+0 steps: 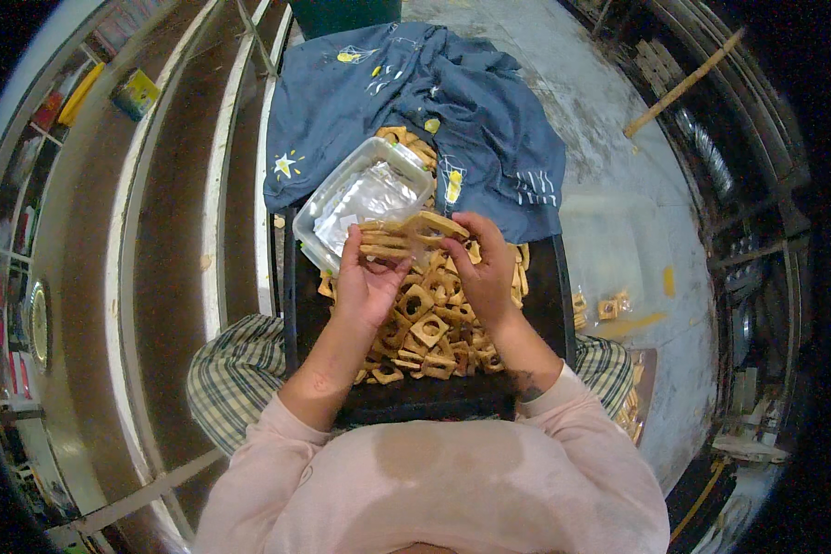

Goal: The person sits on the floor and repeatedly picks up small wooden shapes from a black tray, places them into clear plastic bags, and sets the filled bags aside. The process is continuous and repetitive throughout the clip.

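My left hand is closed round a small stack of tan, biscuit-like pieces, held on edge above the pile. A shiny clear film, perhaps a plastic bag, shows beside the stack. In my right hand, thumb and fingers pinch another biscuit-like piece, tilted close to the stack's right end. Below both hands lies a heap of square biscuit-like pieces with round holes, in a black tray. A translucent plastic tub with clear plastic bags rests on the heap, just beyond my left hand.
A blue printed cloth covers the far end of the tray. To the right, a translucent container holds several bagged pieces. White-edged shelves run along the left. A wooden stick leans at the far right.
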A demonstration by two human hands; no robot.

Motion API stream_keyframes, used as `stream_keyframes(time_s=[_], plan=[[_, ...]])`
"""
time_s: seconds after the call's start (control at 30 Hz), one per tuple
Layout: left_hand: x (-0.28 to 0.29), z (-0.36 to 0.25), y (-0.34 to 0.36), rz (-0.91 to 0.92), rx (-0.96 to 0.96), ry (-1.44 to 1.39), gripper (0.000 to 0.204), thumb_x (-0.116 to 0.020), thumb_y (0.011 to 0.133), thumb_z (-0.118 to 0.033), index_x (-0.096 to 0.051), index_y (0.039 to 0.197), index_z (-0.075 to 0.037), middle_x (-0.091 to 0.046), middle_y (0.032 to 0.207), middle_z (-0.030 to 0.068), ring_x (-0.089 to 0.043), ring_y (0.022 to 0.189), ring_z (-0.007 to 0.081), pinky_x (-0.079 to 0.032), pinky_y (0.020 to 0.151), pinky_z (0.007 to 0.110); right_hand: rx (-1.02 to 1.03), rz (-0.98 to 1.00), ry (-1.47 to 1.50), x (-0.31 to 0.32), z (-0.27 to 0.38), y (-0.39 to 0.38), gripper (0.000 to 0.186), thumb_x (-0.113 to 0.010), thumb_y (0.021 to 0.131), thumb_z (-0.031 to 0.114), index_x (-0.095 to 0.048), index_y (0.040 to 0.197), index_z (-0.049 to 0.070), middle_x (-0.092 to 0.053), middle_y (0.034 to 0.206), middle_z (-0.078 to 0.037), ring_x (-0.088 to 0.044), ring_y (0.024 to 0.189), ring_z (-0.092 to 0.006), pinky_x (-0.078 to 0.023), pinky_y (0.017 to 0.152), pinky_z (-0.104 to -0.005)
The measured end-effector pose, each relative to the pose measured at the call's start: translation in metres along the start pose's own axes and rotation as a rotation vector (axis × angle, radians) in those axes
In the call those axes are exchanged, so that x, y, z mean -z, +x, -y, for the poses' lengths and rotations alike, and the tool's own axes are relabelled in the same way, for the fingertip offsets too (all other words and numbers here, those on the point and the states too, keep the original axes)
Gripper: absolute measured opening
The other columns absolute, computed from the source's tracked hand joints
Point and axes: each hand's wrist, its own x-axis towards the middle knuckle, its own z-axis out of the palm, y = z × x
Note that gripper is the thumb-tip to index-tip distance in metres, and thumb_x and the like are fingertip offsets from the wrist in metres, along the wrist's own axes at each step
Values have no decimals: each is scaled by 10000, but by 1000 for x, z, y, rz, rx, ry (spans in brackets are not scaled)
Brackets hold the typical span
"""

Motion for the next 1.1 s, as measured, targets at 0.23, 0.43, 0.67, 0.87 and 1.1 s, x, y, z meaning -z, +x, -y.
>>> stream_keyframes(time_s=[0.23, 0.43, 0.67, 0.87, 1.1], plan=[[2, 0, -1, 0, 14, 8, 404, -575, 802, -320, -438, 1083, -64, -473, 1078, 105, -463, 1023, 260, -413, 879, 446, 216, -53, 53, -4, -12, -6, 237, -606, 699, 6, -573, 931, 45, -565, 885, -120, -542, 814, -279, -437, 703, -344], [2, 0, 0, 1, -80, 0, 380, -567, 810, -306, -440, 1077, -67, -477, 1083, 95, -475, 1015, 257, -417, 879, 444, 274, 34, 66, 1, -6, -8, 253, -622, 654, -54, -569, 894, 3, -574, 815, -110, -553, 739, -233, -433, 654, -281], [4, 1, 0, 60, -53, 41, 361, -565, 813, -295, -437, 1077, -84, -490, 1067, 78, -493, 1003, 233, -450, 834, 412, 316, -40, 37, 0, -6, -6, 238, -628, 658, -33, -584, 887, 13, -587, 829, -94, -562, 750, -245, -437, 665, -300], [5, 4, -1, 86, -128, 158, 322, -566, 814, -269, -416, 1061, -127, -491, 1042, 52, -508, 970, 196, -461, 809, 362, 439, 32, -57, 0, -6, -4, 263, -639, 640, -36, -593, 893, 16, -586, 818, -92, -565, 754, -247, -442, 672, -309], [2, 8, -8, 130, -135, 205, 321, -553, 819, -214, -378, 1082, -155, -475, 1037, 34, -511, 936, 177, -464, 770, 320, 388, 65, -56, -11, -3, -6, 273, -614, 666, -21, -588, 932, 31, -590, 854, -116, -564, 807, -280, -455, 690, -351]])
